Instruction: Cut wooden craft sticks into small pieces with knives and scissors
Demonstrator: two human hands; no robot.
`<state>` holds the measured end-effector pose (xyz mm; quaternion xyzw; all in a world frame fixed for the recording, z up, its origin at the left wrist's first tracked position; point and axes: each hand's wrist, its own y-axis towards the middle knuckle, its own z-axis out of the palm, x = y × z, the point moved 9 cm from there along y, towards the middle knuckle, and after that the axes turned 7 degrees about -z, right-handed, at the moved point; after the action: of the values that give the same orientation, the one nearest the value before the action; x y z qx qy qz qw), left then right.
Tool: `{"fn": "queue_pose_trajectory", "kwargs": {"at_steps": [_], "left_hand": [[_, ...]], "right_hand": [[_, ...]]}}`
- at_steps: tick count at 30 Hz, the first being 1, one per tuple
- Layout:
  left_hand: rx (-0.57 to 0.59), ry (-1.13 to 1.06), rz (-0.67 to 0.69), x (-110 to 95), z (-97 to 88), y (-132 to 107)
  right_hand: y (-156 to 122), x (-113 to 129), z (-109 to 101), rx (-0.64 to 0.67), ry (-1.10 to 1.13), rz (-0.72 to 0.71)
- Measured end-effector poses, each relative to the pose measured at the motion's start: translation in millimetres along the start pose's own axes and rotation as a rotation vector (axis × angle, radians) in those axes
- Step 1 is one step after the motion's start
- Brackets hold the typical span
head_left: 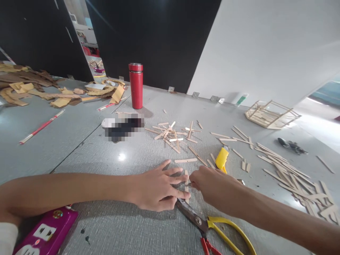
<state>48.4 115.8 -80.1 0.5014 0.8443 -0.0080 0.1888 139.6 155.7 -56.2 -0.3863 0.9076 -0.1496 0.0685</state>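
Observation:
My left hand (159,187) lies flat with its fingers spread, fingertips pressing a wooden craft stick (186,173) against the table. Right beside that stick, my right hand (209,182) is closed in a pinch; its fingers hide whatever they hold. A small shiny end (241,181) shows past the back of this hand, but I cannot tell what it belongs to. Just beyond the right hand is a yellow-handled tool (222,159), its lower part hidden. Scissors (199,221) with yellow and red handles lie below both hands, tips near my left fingers.
Loose craft sticks (170,134) are scattered ahead, with a bigger pile (294,180) at right. A stick frame (272,115), red flask (136,86) and cardboard scraps (63,95) stand or lie farther back. A purple case (50,230) is near my left forearm.

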Motion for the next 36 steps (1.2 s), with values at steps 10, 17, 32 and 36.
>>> {"fn": "queue_pose_trajectory", "kwargs": {"at_steps": [10,17,32,36], "left_hand": [[-0.073,-0.107,-0.015,7,-3.6,3],[-0.178,-0.193,-0.215,43,-17.1,3],[0.032,-0.17,-0.243,76,-37.8,-3],[0.071,-0.181,-0.268,100,-34.3,-7]], "right_hand": [[-25,-49,9,-0.191,0.226,0.141],[-30,-44,17,-0.321,0.376,0.186],[-18,-19,-1,-0.417,0.492,0.186],[-17,-12,-10,-0.458,0.503,0.179]]}}
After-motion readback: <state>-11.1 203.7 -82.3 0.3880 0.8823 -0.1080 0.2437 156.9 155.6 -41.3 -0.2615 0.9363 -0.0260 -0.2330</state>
